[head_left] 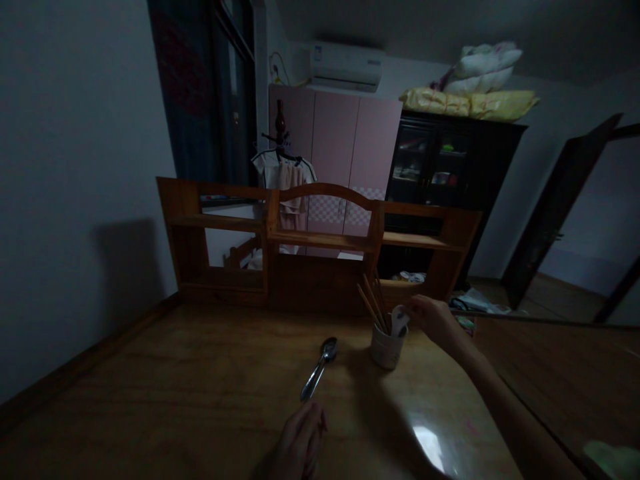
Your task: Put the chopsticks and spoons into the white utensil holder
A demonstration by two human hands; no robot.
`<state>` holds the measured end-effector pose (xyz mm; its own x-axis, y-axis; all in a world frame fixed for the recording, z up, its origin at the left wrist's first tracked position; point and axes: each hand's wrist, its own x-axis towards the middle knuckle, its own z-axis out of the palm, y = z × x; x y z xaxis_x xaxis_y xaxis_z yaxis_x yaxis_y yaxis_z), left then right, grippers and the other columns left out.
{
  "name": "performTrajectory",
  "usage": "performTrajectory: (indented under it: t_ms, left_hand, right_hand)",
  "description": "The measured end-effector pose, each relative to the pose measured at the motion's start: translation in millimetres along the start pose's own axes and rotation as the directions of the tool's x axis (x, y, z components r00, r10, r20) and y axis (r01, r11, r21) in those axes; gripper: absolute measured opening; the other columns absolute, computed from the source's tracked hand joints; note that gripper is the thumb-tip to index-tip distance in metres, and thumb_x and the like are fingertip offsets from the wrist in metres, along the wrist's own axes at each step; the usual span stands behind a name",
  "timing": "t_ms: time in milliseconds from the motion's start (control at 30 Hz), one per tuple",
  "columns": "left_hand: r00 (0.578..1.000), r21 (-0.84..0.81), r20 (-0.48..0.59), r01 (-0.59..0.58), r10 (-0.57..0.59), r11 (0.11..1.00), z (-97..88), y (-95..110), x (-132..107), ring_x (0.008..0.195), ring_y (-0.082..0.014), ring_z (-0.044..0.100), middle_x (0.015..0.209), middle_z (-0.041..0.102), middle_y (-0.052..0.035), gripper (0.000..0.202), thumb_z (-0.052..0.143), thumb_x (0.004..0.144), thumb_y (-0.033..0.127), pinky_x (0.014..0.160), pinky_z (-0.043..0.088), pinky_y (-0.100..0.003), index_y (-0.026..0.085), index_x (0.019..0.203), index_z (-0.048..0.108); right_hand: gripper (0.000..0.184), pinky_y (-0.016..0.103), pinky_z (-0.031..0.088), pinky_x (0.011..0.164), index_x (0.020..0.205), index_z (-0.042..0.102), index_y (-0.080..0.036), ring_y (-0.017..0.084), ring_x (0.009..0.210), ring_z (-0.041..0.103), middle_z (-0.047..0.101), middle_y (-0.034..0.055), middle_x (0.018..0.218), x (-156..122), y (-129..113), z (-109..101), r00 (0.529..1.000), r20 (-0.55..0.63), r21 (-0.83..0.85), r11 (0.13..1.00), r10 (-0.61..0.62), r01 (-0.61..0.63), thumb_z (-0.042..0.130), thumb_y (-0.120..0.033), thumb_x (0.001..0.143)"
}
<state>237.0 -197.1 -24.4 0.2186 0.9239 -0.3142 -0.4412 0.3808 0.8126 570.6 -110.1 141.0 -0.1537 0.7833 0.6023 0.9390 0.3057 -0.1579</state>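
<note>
Two metal spoons (320, 368) lie together on the wooden table, bowls pointing away from me. Just this side of their handles, my left hand (299, 441) rests with its fingers curled in, and nothing shows in it. Further right stands a pale cup (387, 347) that holds several wooden chopsticks (373, 303) leaning left. A white spoon (399, 321) is upright at the cup's right side, its lower part inside. My right hand (434, 321) pinches that white spoon near its top; the fingertips are partly dark and blurred.
A wooden shelf rack (320, 237) runs along the back of the table (200, 373). A white wall (75, 200) borders the left side. Light glares on the tabletop at the lower right. Behind are a pink wardrobe (335, 140), a dark cabinet (480, 167) and a door (560, 207).
</note>
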Motion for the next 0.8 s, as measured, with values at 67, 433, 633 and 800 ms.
performTrajectory:
  t_ms: [67,433,633,800]
  left_hand:
    - [1.0,-0.002,0.0,0.001,-0.001,1.0,-0.5,-1,-1,0.042,-0.0036,0.049,0.077,0.068,0.0015,0.069,0.076,0.06,0.054,0.038,0.027,-0.013,0.021,0.114,0.051]
    - [0.998,0.018,-0.052,0.036,-0.035,0.999,9.4,9,-9,0.036,-0.0016,0.039,0.075,0.068,0.0026,0.058,0.073,0.066,0.051,0.038,0.028,-0.014,0.024,0.113,0.054]
    - [1.0,0.018,-0.017,0.006,-0.006,1.0,9.5,9,-6,0.036,-0.0028,0.037,0.062,0.061,0.0049,0.059,0.073,0.061,0.06,0.037,0.023,-0.014,0.022,0.104,0.058]
    - [0.998,0.059,-0.059,0.005,-0.002,0.998,13.7,13,-9,0.037,-0.0039,0.041,0.058,0.057,0.0061,0.059,0.071,0.061,0.061,0.039,0.026,-0.015,0.021,0.104,0.059]
  right_hand:
    - [0.022,0.025,0.041,0.056,0.087,0.068,-0.022,0.017,0.061,0.061,0.067,0.003,0.073,8,-1,-14,1.0,-0.028,-0.012,1.0,-0.001,0.001,0.053,-0.037,0.09]
    - [0.021,0.024,0.04,0.059,0.08,0.064,-0.021,0.016,0.064,0.061,0.066,0.0038,0.074,25,8,-8,0.998,-0.001,-0.082,0.994,-0.068,0.067,0.049,-0.032,0.091]
    - [0.023,0.024,0.038,0.056,0.074,0.06,-0.022,0.016,0.061,0.059,0.065,0.0035,0.071,17,10,4,0.998,0.035,-0.087,0.995,-0.048,0.051,0.048,-0.031,0.091]
    - [0.023,0.024,0.035,0.055,0.07,0.058,-0.022,0.015,0.059,0.058,0.064,0.0028,0.068,14,14,13,0.999,0.049,-0.097,0.995,-0.017,0.022,0.05,-0.032,0.089]
